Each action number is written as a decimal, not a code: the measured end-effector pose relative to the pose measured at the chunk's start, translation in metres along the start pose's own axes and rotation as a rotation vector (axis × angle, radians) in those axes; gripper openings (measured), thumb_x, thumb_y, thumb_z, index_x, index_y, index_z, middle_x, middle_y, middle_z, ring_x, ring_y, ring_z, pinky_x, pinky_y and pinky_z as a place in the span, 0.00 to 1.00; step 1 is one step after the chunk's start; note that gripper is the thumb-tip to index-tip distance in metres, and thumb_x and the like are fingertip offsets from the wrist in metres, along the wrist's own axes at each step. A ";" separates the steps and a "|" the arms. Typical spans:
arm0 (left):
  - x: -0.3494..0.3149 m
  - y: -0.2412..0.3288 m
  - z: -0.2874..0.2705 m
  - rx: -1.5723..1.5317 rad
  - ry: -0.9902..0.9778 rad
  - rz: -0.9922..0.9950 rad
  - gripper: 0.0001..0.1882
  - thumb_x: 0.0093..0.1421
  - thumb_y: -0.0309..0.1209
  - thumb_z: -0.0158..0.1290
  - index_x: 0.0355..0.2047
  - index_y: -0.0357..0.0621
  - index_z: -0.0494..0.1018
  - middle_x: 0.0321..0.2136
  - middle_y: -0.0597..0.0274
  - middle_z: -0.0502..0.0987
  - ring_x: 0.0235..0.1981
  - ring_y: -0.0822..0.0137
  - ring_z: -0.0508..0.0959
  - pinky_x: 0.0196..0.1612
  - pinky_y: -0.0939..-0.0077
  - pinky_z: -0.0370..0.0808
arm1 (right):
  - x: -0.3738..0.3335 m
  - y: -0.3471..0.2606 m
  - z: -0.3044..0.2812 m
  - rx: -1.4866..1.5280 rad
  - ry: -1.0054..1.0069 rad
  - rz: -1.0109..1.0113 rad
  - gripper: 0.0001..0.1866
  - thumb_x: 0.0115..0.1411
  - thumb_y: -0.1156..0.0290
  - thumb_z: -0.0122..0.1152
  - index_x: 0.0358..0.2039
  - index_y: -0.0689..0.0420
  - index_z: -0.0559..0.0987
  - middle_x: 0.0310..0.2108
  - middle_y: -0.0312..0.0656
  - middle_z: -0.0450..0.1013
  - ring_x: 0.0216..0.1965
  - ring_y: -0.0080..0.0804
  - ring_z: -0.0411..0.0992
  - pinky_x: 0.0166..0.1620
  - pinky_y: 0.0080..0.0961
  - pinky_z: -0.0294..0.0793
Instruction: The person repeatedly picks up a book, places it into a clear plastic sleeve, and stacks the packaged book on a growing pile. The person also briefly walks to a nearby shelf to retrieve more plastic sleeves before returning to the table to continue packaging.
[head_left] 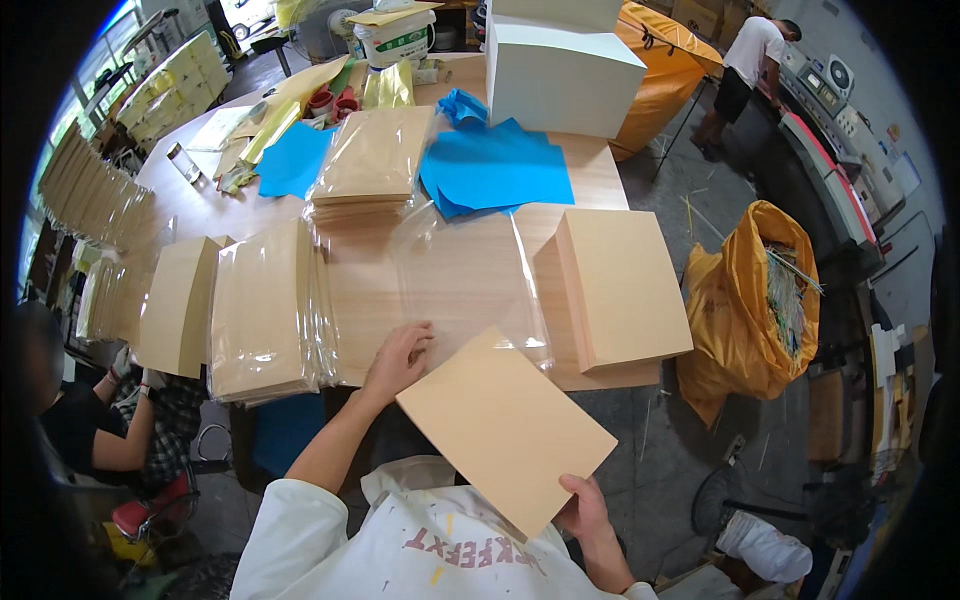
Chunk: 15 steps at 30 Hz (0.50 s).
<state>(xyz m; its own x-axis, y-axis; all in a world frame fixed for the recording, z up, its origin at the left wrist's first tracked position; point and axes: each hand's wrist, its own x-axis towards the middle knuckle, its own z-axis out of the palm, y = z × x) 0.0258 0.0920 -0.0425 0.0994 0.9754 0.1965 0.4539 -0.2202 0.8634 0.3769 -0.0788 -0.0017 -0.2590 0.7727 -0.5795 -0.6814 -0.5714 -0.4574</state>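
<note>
The right hand [585, 508] is gripping one tan paper rectangle [508, 432], its thumb lying on top at the lower right corner; how many sheets it is holding I cannot tell. That rectangle is sitting slantwise in front of the person's torso, its far corner overlapping the near edge of one clear plastic bag [465, 270] that is lying flat on the table [365, 285]. The left hand [402, 355] is resting with curled fingers by the bag's near left corner; whether they are pinching the film I cannot tell. One tall unwrapped tan stack [628, 290] is standing to the bag's right, and one plastic-wrapped pile [262, 310] is lying to its left, with a second wrapped pile [370, 155] beyond. Farther back, one white bucket [393, 42] is standing on the table, while one orange sack [740, 320] is standing on the floor at right. Two other people are working nearby, one at each side.
</note>
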 end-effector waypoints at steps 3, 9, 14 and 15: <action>-0.007 0.027 -0.007 0.400 0.214 0.110 0.12 0.56 0.23 0.57 0.41 0.39 0.72 0.46 0.52 0.74 0.40 0.65 0.77 0.43 0.74 0.75 | -0.001 -0.001 -0.004 -0.001 0.013 -0.023 0.26 0.59 0.73 0.55 0.59 0.62 0.65 0.50 0.44 0.72 0.49 0.34 0.74 0.50 0.32 0.76; -0.023 0.026 -0.003 0.254 0.181 -0.559 0.13 0.58 0.34 0.59 0.38 0.37 0.73 0.29 0.59 0.79 0.25 0.65 0.78 0.32 0.73 0.77 | -0.005 0.007 -0.013 0.051 0.037 -0.031 0.29 0.59 0.69 0.55 0.61 0.62 0.63 0.53 0.46 0.71 0.53 0.39 0.72 0.55 0.39 0.74; -0.022 0.029 -0.001 -0.683 0.083 -0.645 0.07 0.65 0.29 0.52 0.36 0.37 0.72 0.28 0.61 0.79 0.27 0.73 0.80 0.32 0.78 0.79 | 0.004 0.011 -0.012 0.118 -0.009 -0.032 0.30 0.59 0.70 0.55 0.62 0.61 0.62 0.55 0.46 0.70 0.55 0.41 0.71 0.56 0.41 0.73; -0.024 0.019 0.001 -0.702 0.068 -0.584 0.04 0.65 0.25 0.50 0.38 0.36 0.71 0.29 0.59 0.80 0.30 0.70 0.81 0.34 0.76 0.80 | 0.006 0.010 -0.010 0.099 0.002 -0.067 0.30 0.59 0.70 0.55 0.62 0.61 0.63 0.55 0.46 0.70 0.54 0.40 0.71 0.56 0.40 0.73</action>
<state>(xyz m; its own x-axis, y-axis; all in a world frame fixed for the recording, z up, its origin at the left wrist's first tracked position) 0.0329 0.0640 -0.0309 -0.0394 0.9349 -0.3527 -0.2295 0.3351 0.9138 0.3750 -0.0831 -0.0162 -0.2093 0.8075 -0.5515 -0.7612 -0.4886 -0.4265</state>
